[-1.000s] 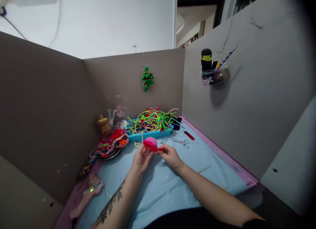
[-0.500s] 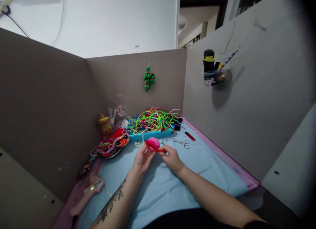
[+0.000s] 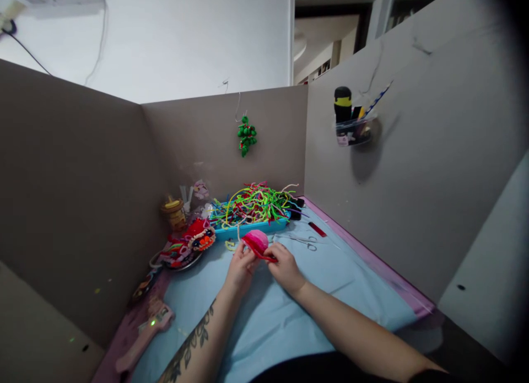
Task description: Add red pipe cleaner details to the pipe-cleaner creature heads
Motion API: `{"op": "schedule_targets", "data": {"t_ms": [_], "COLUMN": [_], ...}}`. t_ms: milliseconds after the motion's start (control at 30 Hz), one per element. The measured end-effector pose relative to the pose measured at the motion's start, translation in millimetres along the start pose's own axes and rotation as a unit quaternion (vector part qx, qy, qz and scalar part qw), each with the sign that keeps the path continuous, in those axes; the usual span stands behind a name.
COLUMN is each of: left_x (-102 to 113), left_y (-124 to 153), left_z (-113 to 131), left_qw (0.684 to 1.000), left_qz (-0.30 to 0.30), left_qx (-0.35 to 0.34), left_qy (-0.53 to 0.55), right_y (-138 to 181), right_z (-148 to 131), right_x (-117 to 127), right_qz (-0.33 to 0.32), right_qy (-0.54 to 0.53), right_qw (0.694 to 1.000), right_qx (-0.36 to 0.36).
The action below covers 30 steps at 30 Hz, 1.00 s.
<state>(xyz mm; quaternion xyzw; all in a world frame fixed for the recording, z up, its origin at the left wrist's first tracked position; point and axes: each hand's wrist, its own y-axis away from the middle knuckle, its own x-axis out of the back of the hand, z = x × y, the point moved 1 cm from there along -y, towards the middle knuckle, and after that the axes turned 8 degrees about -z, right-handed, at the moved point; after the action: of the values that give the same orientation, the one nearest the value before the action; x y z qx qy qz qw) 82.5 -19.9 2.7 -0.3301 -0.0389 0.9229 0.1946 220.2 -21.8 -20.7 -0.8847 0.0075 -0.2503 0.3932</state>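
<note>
A fuzzy pink craft piece (image 3: 255, 241) wound from pipe cleaner is held up over the light blue mat (image 3: 289, 311), with a red pipe cleaner (image 3: 264, 255) running along its lower edge. My left hand (image 3: 239, 270) pinches the piece from below at its left. My right hand (image 3: 284, 267) pinches the red pipe cleaner's end at the right. The two hands are close together, fingers nearly touching.
A blue tray (image 3: 250, 227) heaped with coloured pipe cleaners stands behind the hands. Scissors (image 3: 303, 241) lie to its right. Finished red and pink craft pieces (image 3: 190, 241), a small jar (image 3: 174, 211) and a pink glue gun (image 3: 145, 330) sit at left. Grey partition walls surround the table.
My right hand has drawn in toward the left hand, shortening the red pipe cleaner between them. The pink piece has tilted slightly.
</note>
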Motion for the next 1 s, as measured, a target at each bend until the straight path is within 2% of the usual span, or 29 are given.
{"op": "schedule_targets", "data": {"t_ms": [233, 433, 567, 767, 900, 1000], "left_x": [-0.4, 5.5, 2.7, -2.0, 0.6, 4.7], "left_y": [-3.9, -4.7, -3.3, -2.1, -3.1, -4.5], "left_z": [-5.2, -6.2, -3.4, -1.3, -2.8, -4.9], "left_qw": [0.998, 0.995, 0.996, 0.998, 0.998, 0.997], "left_qz": [0.032, 0.086, 0.082, 0.051, 0.039, 0.052], "left_qx": [-0.004, -0.025, -0.014, -0.006, -0.003, -0.014], "left_qy": [-0.045, -0.054, -0.038, -0.027, -0.042, -0.059], "right_y": [1.3, 1.3, 2.2, 3.9, 3.4, 2.3], "right_z": [1.1, 3.7, 5.1, 6.2, 4.0, -0.2], "right_x": [-5.9, -4.0, -2.9, -3.3, -2.8, -2.6], "right_qz": [-0.005, -0.032, -0.046, -0.02, -0.015, -0.024], "right_qy": [-0.025, 0.023, 0.059, 0.078, 0.081, 0.078], "right_qw": [1.0, 0.997, 0.994, 0.995, 0.996, 0.996], "right_qx": [-0.002, -0.059, -0.076, -0.056, -0.045, -0.047]}}
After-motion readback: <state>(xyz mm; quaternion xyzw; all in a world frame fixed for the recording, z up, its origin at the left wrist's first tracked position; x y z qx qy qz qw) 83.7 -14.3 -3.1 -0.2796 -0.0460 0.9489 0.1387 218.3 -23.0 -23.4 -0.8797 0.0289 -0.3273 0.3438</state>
